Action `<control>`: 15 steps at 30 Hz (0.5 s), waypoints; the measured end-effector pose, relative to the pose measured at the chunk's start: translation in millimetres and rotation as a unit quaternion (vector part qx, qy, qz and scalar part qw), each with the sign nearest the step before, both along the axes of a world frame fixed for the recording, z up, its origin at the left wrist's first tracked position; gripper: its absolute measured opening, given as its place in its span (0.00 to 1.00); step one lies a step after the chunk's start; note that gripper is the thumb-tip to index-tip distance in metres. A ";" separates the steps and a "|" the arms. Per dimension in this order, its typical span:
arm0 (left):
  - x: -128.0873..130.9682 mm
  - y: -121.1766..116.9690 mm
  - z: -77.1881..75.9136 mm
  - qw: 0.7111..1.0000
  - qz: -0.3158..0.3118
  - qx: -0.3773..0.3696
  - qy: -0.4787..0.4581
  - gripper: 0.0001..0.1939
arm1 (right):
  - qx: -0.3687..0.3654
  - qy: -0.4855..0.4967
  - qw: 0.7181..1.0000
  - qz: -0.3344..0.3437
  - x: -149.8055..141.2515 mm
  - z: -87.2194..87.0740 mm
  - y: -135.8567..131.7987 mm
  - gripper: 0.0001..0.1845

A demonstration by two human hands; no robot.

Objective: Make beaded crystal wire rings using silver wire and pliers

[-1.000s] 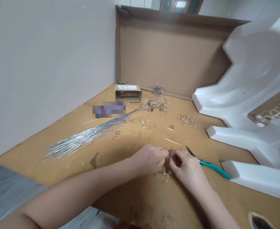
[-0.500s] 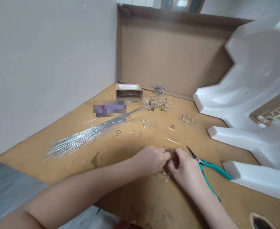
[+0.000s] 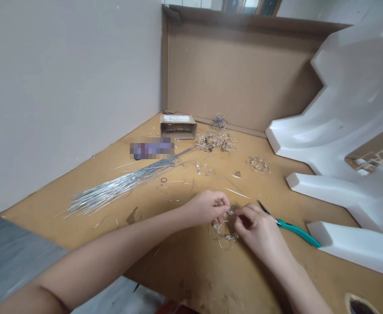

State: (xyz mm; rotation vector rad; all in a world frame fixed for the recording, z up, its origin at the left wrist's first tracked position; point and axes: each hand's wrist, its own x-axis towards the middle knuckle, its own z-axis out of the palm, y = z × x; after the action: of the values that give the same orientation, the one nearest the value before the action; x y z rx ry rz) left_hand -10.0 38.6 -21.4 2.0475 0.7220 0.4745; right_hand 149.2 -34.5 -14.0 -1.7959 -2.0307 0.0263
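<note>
My left hand (image 3: 212, 207) is closed in a pinch at one end of a short piece of wire with a shiny clear bead (image 3: 231, 212). From the other side, my right hand (image 3: 255, 222) pinches the same piece between thumb and forefinger. Just below it, between both hands, hangs or lies a loop of thin wire with clear beads (image 3: 226, 237); whether it joins the held piece I cannot tell. Beyond my right hand lie pliers with green handles (image 3: 297, 231), partly hidden by that hand.
A bundle of straight silver wires (image 3: 122, 183) lies at left. Behind it are a small cardboard box (image 3: 178, 131) and a heap of beaded wire pieces (image 3: 215, 140). A bent wire ring (image 3: 258, 164) lies further right. White foam blocks (image 3: 328, 185) border the right side.
My hands have drawn slightly apart, and the beaded piece between them now shows. More of the beaded loop below is visible. My right hand covers more of the pliers.
</note>
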 end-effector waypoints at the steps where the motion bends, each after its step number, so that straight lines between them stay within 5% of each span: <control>1: -0.5 2.3 0.6 1.000 0.003 -0.021 -0.006 0.08 | 0.001 -0.002 1.000 0.000 0.4 -0.2 -0.1 0.09; 9: -9.8 8.3 18.7 0.985 -0.018 0.170 0.040 0.08 | -0.007 -0.027 1.000 -0.010 -2.5 2.6 -4.0 0.09; 15: -11.5 9.2 21.6 0.996 -0.005 0.080 0.043 0.07 | -0.007 -0.025 1.000 -0.006 -4.7 3.2 -6.4 0.09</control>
State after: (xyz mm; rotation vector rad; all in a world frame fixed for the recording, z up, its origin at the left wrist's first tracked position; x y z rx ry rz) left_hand -21.5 47.8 0.2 2.2312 0.7457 0.4534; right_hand 144.5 -40.9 -10.8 -1.8345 -2.0585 -0.0073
